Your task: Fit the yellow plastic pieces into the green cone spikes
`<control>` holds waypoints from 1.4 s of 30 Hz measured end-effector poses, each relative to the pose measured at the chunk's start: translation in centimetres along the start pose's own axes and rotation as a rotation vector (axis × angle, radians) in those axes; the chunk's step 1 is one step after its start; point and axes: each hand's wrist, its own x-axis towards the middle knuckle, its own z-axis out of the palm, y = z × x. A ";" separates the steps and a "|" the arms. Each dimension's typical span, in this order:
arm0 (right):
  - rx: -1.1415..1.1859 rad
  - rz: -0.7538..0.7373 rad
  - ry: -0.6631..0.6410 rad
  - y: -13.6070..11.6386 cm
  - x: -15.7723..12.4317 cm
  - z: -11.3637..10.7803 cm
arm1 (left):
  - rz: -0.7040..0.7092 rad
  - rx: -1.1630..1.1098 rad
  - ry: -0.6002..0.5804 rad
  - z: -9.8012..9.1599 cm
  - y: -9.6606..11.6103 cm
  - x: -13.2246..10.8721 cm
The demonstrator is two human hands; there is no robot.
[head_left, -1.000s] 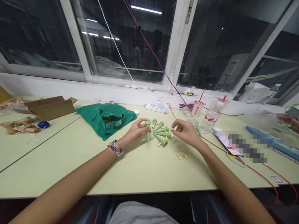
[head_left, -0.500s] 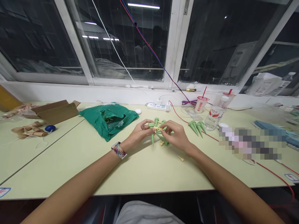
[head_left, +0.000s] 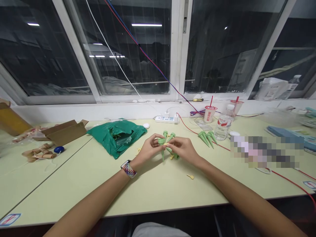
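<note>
R hand [head_left: 184, 148] has closed in on L hand [head_left: 149, 148] vs. 1 sec ago — L fingers hold green spike [head_left: 161, 141] (tip down), R fingers pinch yellow pc. [head_left: 165, 144] beside it.

Pale-green plastic spikes [head_left: 203, 137] here, small yellow plastic peg [head_left: 190, 177] there, deep-green plastic bag [head_left: 105, 135], and a multicoloured watch strap [head_left: 128, 169], seemingly striped

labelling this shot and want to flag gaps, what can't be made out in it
All in the head view:
Yellow piece: partly covered by the right hand, so its fit with the spike in the left hand is unclear.
Fanned spikes: partly behind the right hand, so no sure count.
Bag: its plastic hides most contents.
Pixelated patch: hides what lies there.
Yellow thing: cut off by the left edge.
</note>
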 end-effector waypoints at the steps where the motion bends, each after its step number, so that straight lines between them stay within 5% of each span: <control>1: 0.053 0.065 -0.018 0.2 0.0 0.1 | 0.018 0.027 0.013 0.1 0.0 0.0; 5: 0.148 0.189 -0.063 0.5 0.1 0.2 | 0.045 0.045 0.004 0.3 0.0 0.1; 13: -0.010 -0.077 0.000 -0.1 0.0 -0.5 | -0.031 -0.029 0.016 -0.2 -0.2 0.1; 20: -0.122 0.027 -0.052 0.5 -0.1 -0.5 | -0.063 -0.046 -0.046 -0.2 -0.3 0.1; 35: -0.340 -0.247 -0.084 0.0 -0.7 -1.3 | -0.073 -0.063 -0.121 -0.1 -0.2 0.0; 42: -0.302 -0.177 -0.138 -0.1 -0.1 -0.9 | -0.069 -0.061 -0.143 0.4 0.1 -0.3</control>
